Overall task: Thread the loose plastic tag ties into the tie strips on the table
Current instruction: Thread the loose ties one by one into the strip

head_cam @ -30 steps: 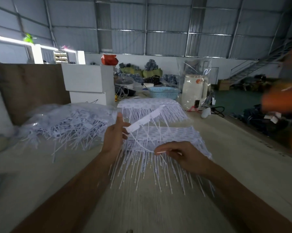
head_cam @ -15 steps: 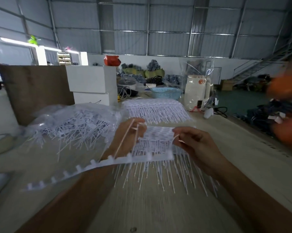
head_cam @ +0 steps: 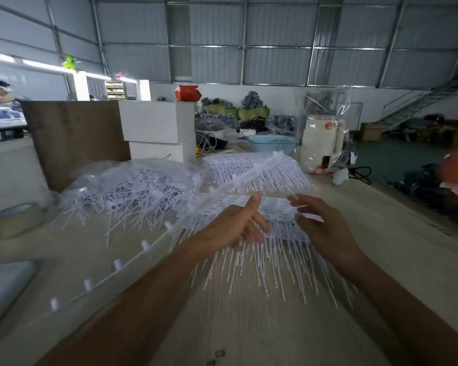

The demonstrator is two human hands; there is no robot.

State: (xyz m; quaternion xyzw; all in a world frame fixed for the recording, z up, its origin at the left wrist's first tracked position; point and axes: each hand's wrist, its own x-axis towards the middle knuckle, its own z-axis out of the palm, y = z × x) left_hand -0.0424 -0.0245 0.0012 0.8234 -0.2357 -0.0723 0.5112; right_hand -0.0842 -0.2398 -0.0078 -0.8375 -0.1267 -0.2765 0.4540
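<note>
White plastic everywhere on this one. Nearest the camera, lower left of the frame, a long tie strip (head_cam: 148, 244) runs up on a diagonal with little stubby sockets along it, heading toward the middle. It's motion-blurred, so I can't say exactly where it ends at the top.

Dead centre, the left hand (head_cam: 232, 228) has the strip across the palm, thumb sticking up and fingers loosely curled. It looks like a light hold on the strip rather than a clamp. Just right of it, the right hand (head_cam: 321, 228) has its fingertips pinched narrow on what looks like one loose tie (head_cam: 296, 198); it's thin and blurry, so I'm not certain. The hands are near each other but not touching.

Under both hands sits a stack of finished strips (head_cam: 275, 207) on the wooden table (head_cam: 249, 326), tails fanning toward the camera. A second stack (head_cam: 254, 167) lies further back, and the heap of loose ties (head_cam: 133, 188) in clear bags is at middle left.

My take for doing this step well:
- steady the strip first, since a swinging strip makes the sockets hard to hit
- hold the tie close to its tip so it doesn't flex
- fill the sockets in order along the strip so none gets skipped
- keep the tails hanging the same way as on the stacks

Biggest risk, I reckon, is the tie bending instead of going in
</note>
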